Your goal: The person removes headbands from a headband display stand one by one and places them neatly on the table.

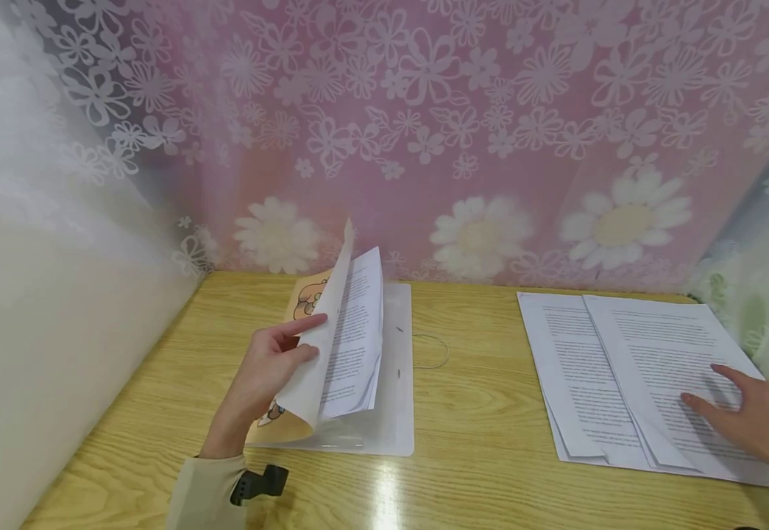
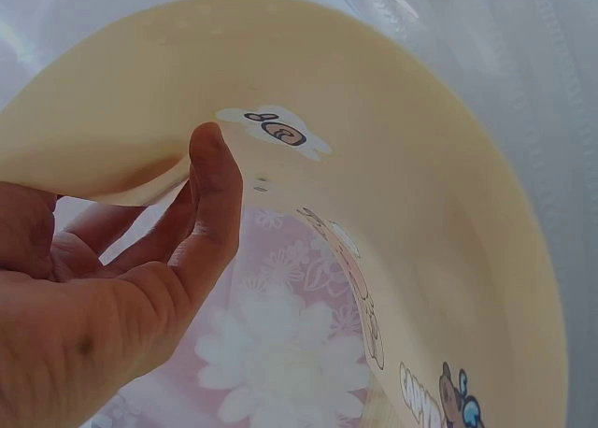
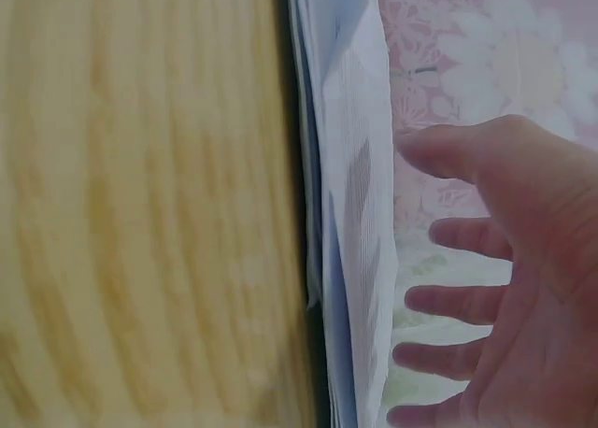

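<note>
I sit at a light, yellow-grained wooden table point(image 1: 490, 412) that shines where light falls on its near edge. Behind it hangs a pink translucent curtain with white flower print point(image 1: 463, 132). On my left stands a pale cream wall point(image 1: 33, 316), perhaps frosted plastic sheeting.

The person's body appears as two bare hands and part of one forearm.

Left hand point(image 1: 271, 368): bare, no ring, no glove. The fingers show short nails. In the left wrist view the thumb and palm creases are plainly visible.

Left sleeve point(image 1: 202, 489): pale beige, smooth fabric, ending at the wrist in a plain cuff.

Black mount point(image 1: 260, 483): a small black clip-shaped fitting sits at the cuff on the right side of the wrist, with a notched end.

Right hand point(image 1: 764, 423): bare, no ring. No sleeve shows at the frame edge. The right wrist view shows short nails.
</note>
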`<state>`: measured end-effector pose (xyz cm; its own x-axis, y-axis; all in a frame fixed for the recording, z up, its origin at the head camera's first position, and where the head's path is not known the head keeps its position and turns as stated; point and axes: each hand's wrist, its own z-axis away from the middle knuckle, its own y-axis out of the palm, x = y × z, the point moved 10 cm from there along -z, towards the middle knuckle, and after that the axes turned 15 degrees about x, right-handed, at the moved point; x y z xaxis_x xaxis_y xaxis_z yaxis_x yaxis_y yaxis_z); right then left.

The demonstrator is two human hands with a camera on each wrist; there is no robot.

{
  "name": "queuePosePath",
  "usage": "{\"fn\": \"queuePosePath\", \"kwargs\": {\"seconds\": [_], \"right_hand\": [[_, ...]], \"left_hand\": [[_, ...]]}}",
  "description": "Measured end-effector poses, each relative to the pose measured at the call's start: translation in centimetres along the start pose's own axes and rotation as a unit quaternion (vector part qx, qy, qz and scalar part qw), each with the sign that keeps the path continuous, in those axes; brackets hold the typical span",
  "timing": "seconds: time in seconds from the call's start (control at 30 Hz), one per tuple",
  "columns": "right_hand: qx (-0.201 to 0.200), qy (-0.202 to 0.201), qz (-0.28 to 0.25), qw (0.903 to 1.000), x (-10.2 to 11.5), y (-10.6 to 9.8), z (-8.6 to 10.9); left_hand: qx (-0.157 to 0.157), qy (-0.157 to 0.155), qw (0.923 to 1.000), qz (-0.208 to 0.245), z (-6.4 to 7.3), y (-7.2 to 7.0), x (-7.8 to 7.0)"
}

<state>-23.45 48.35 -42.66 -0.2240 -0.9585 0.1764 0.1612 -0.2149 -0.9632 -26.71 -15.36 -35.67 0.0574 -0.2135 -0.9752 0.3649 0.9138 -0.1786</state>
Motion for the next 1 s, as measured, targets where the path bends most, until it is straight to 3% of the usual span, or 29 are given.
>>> {"fn": "queuePosePath", "kwargs": {"seconds": [0.2, 0.5, 0.63, 0.73, 0.87, 1.0], "right_hand": [[0.061, 0.004, 0.04, 0.9973, -0.6, 1.9, -0.6], [0.044, -0.061, 0.041, 0.9963, 1.7, 1.4, -0.3], [0.056, -0.047, 0.035, 0.9967, 1.8, 1.4, -0.4], [0.041, -0.032, 0.025, 0.9983, 1.4, 1.1, -0.4], [0.027, 0.016, 0.027, 0.9991, 0.0, 1.1, -0.3], [0.061, 0.059, 0.033, 0.9958, -1.2, 1.7, -0.6]], "left_hand": [[0.006, 0.001, 1.0, 0.001, 0.0, 0.2, -0.1], [0.006, -0.001, 1.0, -0.003, 0.0, 0.2, 0.1], [0.008, 0.002, 1.0, 0.002, 0.0, 0.2, 0.1], [0.01, 0.002, 0.9999, 0.004, -0.1, 0.3, 0.1], [0.012, 0.001, 0.9999, 0.007, -0.2, 0.3, 0.2], [0.012, 0.001, 0.9999, 0.005, -0.2, 0.3, 0.3]]}}
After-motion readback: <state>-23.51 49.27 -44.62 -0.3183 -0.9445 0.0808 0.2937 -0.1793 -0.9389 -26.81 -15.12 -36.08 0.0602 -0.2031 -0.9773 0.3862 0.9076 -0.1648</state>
